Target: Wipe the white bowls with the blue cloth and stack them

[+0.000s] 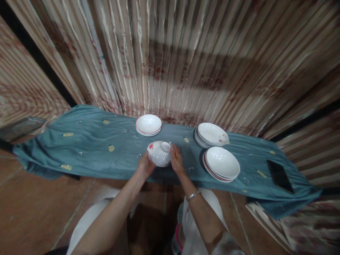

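Between my two hands is a white bowl (158, 156) with a red flower on its side, tipped so that its underside and foot ring face me. My left hand (145, 165) grips its left edge, and my right hand (176, 158) clasps the right edge. Just behind it stands a short stack of white dishes with red rims (148, 124). To the right of my right hand is a stack of white bowls (222, 163) with a red-edged one lower down. Farther back on that side sits a stack of plates (212, 134) with a floral pattern.
A blue-green cloth with yellow motifs (95, 156) covers the long narrow table. A black phone (279, 175) lies near the right end. Pleated curtains (170, 63) hang close behind the table, and dark poles (39, 56) slant at both sides.
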`<action>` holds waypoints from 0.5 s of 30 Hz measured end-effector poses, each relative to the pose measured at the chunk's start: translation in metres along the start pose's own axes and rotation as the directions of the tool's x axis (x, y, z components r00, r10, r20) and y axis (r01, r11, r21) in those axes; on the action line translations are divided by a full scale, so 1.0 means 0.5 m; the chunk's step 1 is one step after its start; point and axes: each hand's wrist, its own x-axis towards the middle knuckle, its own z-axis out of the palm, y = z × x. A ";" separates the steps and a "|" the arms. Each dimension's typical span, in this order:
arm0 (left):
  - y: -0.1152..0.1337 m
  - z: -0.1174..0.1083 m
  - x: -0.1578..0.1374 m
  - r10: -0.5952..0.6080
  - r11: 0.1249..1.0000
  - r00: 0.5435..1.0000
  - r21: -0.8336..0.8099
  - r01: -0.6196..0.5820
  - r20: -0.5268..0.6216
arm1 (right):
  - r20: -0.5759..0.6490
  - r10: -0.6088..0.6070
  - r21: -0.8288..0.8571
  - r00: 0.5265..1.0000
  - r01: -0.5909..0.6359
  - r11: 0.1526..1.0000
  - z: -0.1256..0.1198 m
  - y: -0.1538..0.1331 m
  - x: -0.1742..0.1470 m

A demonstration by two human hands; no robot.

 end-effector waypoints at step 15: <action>-0.022 -0.027 0.026 0.025 0.996 0.999 -0.086 -0.028 -0.038 | -0.019 -0.269 -0.411 0.963 0.238 0.880 0.064 0.021 -0.184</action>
